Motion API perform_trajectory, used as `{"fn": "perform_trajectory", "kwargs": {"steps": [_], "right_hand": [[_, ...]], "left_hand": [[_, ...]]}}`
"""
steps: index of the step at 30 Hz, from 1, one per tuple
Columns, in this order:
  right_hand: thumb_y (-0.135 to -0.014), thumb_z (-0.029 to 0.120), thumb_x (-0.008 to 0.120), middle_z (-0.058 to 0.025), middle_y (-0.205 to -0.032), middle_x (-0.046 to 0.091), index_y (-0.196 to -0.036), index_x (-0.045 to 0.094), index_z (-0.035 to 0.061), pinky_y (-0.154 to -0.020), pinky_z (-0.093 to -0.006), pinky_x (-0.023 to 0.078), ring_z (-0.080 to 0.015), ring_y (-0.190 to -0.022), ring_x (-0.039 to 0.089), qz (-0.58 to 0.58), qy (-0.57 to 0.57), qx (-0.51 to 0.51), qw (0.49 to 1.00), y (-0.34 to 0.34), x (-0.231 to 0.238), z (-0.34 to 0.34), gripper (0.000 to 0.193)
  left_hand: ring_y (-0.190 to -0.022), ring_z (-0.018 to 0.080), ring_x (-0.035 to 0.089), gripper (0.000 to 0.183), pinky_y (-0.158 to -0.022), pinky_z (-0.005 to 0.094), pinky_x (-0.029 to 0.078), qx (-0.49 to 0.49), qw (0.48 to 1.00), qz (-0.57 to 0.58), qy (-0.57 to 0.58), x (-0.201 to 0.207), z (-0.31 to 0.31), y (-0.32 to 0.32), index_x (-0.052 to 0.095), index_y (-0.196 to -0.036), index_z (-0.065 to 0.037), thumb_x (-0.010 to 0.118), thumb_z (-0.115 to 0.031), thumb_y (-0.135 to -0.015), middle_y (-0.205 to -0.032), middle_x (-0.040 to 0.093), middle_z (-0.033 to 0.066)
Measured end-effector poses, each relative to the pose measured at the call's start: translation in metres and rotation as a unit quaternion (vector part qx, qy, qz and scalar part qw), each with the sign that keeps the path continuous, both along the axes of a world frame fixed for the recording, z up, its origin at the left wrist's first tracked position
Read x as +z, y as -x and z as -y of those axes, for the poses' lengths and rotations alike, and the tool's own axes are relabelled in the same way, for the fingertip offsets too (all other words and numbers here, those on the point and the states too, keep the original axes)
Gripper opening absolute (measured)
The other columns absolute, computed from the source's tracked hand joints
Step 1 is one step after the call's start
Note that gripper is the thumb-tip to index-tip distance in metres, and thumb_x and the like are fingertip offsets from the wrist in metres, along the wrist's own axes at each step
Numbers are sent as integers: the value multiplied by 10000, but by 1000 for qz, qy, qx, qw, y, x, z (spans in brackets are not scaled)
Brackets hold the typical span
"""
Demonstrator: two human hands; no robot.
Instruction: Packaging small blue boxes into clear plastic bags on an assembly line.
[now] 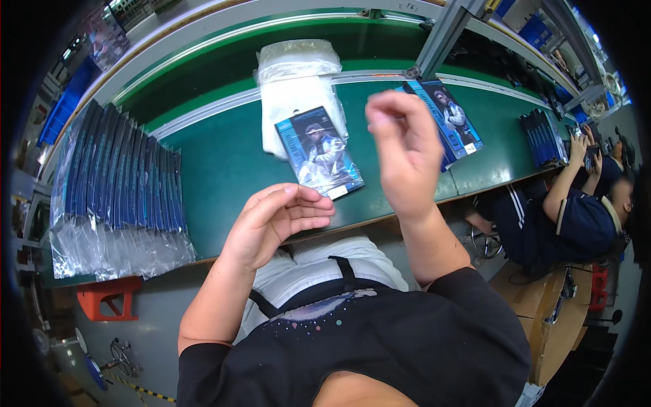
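Observation:
On the green bench in front of me lies a flat blue and black package (320, 150) with a picture of a person on it, its surface glossy like clear film. It rests partly on a stack of clear plastic bags (274, 105). My left hand (281, 220) is by the package's lower edge, fingers apart and loosely curved, with nothing visible in it. My right hand (407, 149) is raised over the bench between that package and a similar blue package (451, 115) on the right. Its fingers are bent and smeared by motion, so their grip is unclear.
A long row of bagged blue packages (122, 176) stands at the left. More packages (542, 139) stand at the far right, near a seated co-worker (576, 224). A metal frame post (441, 41) rises behind the bench. An orange stool (108, 298) and a cardboard box (542, 305) are below.

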State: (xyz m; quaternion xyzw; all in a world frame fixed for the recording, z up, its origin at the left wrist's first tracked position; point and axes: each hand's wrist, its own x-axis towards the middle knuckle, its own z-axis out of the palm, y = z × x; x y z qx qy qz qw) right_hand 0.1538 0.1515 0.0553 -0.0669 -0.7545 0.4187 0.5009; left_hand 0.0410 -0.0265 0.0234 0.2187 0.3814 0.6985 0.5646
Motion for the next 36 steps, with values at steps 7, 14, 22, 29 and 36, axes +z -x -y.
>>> {"fn": "perform_trajectory", "kwargs": {"steps": [7, 14, 22, 29, 36], "right_hand": [[-681, 385, 794, -187, -1013, 565, -1155, 505, -61, -800, -375, 453, -323, -936, 552, 465, -94, -83, 876, -9, -49, -6, 712], [-711, 371, 794, -139, -917, 574, -966, 507, -51, -717, -327, 470, -207, -819, 561, 353, 171, 1, 920, -1, -75, -3, 570], [-731, 1, 749, -164, -1091, 570, -1439, 117, -6, -574, -228, 501, -138, -866, 586, 189, 347, 266, 879, -5, -39, 41, 949], [-740, -44, 724, -189, -1118, 602, -1481, 68, 58, -855, -304, 494, -202, -999, 619, 101, 277, 258, 920, 7, -26, 31, 995], [-750, -90, 698, -125, -1064, 627, -1258, 517, -29, -713, -247, 531, -142, -863, 638, 7, 231, 309, 923, 3, 6, 30, 543]], "left_hand": [[-978, 226, 605, 334, -808, 357, 531, 196, 961, -137, 137, -25, -4, 5, 548, -1067, 72, 567, -233, -931, -1073, 590, 165], [-942, 169, 603, 427, -781, 319, 514, 170, 959, -134, 182, -33, -27, 14, 528, -1155, 74, 611, -264, -908, -1013, 613, 137], [-833, 171, 645, 299, -729, 300, 542, 263, 964, 17, 48, -13, -23, 16, 517, -1046, 56, 634, -171, -891, -964, 631, 128], [-952, 205, 636, 320, -826, 361, 546, 203, 977, 14, -55, 9, -11, -7, 470, -1179, 57, 560, -110, -922, -1082, 618, 143], [-823, 194, 665, 466, -708, 315, 582, 111, 992, -28, -62, 36, 5, -10, 416, -1207, 49, 660, -49, -823, -1035, 618, 164]]}}
